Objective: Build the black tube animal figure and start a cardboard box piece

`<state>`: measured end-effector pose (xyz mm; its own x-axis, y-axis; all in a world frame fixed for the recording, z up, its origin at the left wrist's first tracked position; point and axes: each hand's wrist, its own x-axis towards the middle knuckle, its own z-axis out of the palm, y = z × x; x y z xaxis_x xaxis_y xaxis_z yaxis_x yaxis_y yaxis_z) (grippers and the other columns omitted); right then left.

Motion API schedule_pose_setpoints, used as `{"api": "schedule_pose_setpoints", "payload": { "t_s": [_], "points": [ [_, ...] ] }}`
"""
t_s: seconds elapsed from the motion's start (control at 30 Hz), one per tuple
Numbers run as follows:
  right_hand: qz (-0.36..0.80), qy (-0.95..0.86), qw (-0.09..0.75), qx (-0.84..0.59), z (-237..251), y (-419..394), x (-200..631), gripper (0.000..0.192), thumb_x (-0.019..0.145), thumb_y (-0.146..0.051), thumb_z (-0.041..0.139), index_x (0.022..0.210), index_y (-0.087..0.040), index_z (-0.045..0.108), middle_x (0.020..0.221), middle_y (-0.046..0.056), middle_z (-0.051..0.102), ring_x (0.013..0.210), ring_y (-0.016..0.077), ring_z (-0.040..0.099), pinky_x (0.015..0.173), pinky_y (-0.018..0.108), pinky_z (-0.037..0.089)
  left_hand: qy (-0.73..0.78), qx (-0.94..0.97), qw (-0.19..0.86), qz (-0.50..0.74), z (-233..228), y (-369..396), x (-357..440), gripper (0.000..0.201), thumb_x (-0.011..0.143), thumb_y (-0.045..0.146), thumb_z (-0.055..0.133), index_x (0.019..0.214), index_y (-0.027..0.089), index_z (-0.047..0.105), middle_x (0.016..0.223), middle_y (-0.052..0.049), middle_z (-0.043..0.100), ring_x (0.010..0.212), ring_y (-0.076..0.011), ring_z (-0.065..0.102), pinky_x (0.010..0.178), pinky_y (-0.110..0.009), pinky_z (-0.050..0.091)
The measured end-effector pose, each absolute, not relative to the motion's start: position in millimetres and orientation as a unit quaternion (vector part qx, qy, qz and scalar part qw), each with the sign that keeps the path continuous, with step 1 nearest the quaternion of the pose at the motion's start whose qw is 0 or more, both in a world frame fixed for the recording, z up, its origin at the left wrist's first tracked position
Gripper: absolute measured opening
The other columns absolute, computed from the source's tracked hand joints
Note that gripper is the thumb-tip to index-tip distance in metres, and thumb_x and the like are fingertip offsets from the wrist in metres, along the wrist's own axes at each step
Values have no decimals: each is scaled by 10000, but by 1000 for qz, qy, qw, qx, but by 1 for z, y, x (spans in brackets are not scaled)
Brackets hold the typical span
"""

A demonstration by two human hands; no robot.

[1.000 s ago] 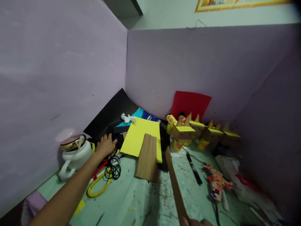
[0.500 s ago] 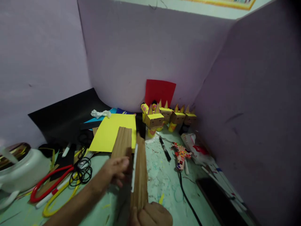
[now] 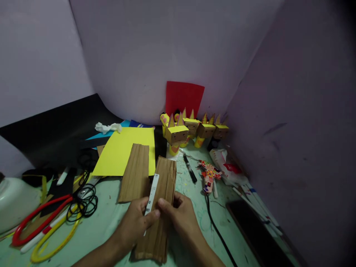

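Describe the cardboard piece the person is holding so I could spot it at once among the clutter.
On the green table, in front of the yellow paper sheet, lie two brown corrugated cardboard strips. The held cardboard strip is the nearer, right one, under both hands. Unlike the other cardboard strip, it has a narrow white stick across it.

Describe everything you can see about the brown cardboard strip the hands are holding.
The cardboard strip is a long brown rectangle with fine ribs running along its length, like corrugated card. It lies roughly flat on the green table, its far end pointing toward the yellow paper. The left hand and right hand both grip it near the middle, and a slim white stick lies along its left edge under the left thumb. A second, similar cardboard piece lies just to its left.
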<state>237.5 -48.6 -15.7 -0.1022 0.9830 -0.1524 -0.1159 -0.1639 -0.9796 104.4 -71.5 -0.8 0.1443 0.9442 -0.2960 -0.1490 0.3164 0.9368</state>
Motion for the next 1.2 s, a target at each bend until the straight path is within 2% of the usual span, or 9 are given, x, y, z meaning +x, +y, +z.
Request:
{"api": "schedule_pose_setpoints", "payload": {
  "t_s": [0.07, 0.27, 0.43, 0.53, 0.63, 0.83, 1.07, 1.13, 1.2],
  "points": [
    [649, -402, 464, -450, -18, -48, 236, 344, 560, -406, 754, 649, -89, 653, 606, 73, 655, 520, 145, 558, 508, 255, 426, 479, 345, 681, 433, -4, -73, 107, 389, 546, 369, 764, 813, 103, 666, 690, -69, 679, 641, -221, 619, 604, -302, 479],
    [749, -334, 454, -350, -15, -50, 243, 383, 595, -446, 735, 646, -71, 672, 521, 60, 617, 446, 122, 524, 494, 255, 407, 426, 271, 746, 435, -4, -75, 108, 359, 525, 321, 790, 783, 99, 675, 623, -79, 668, 549, -204, 615, 554, -306, 480],
    [730, -368, 447, -362, -17, -51, 244, 361, 609, -432, 731, 637, -79, 664, 540, 53, 614, 461, 114, 510, 501, 254, 408, 430, 312, 715, 454, -1, -71, 101, 313, 576, 329, 759, 767, 104, 654, 619, -55, 651, 564, -179, 600, 575, -293, 475],
    [718, -394, 431, -378, -19, -53, 242, 352, 615, -428, 727, 615, -84, 650, 538, 44, 603, 475, 115, 512, 511, 252, 412, 469, 309, 649, 512, -3, -68, 96, 266, 545, 305, 776, 609, 131, 586, 529, 6, 598, 500, -120, 544, 523, -230, 434],
    [716, -411, 432, -363, -19, -54, 240, 352, 616, -431, 724, 635, -87, 656, 547, 41, 608, 490, 115, 524, 516, 238, 401, 479, 281, 642, 528, -3, -67, 93, 340, 487, 317, 795, 501, 138, 507, 463, 25, 559, 446, -101, 503, 489, -218, 402],
    [731, -412, 434, -328, -14, -55, 240, 355, 607, -436, 728, 678, -92, 677, 558, 38, 616, 488, 111, 515, 501, 225, 378, 465, 297, 640, 534, 0, -70, 93, 333, 477, 311, 793, 499, 137, 510, 492, 15, 576, 470, -106, 510, 503, -223, 402],
    [758, -363, 451, -302, -19, -52, 242, 364, 606, -448, 726, 523, -111, 617, 433, -17, 507, 387, 68, 411, 443, 203, 345, 451, 304, 648, 533, -1, -66, 91, 309, 512, 314, 790, 547, 127, 547, 518, 25, 549, 484, -85, 491, 513, -205, 412],
    [761, -361, 460, -281, -20, -50, 241, 397, 619, -499, 697, 561, -112, 636, 460, 0, 532, 410, 84, 447, 428, 200, 343, 428, 291, 677, 523, 0, -66, 91, 295, 540, 309, 784, 566, 124, 555, 510, 32, 530, 467, -69, 473, 510, -195, 411],
    [763, -359, 472, -257, -18, -50, 238, 409, 623, -523, 683, 682, -119, 674, 571, 37, 604, 501, 118, 529, 476, 219, 398, 403, 275, 706, 514, -2, -67, 94, 271, 571, 296, 771, 582, 124, 561, 500, 34, 515, 448, -58, 462, 490, -179, 402]
  ]
}}
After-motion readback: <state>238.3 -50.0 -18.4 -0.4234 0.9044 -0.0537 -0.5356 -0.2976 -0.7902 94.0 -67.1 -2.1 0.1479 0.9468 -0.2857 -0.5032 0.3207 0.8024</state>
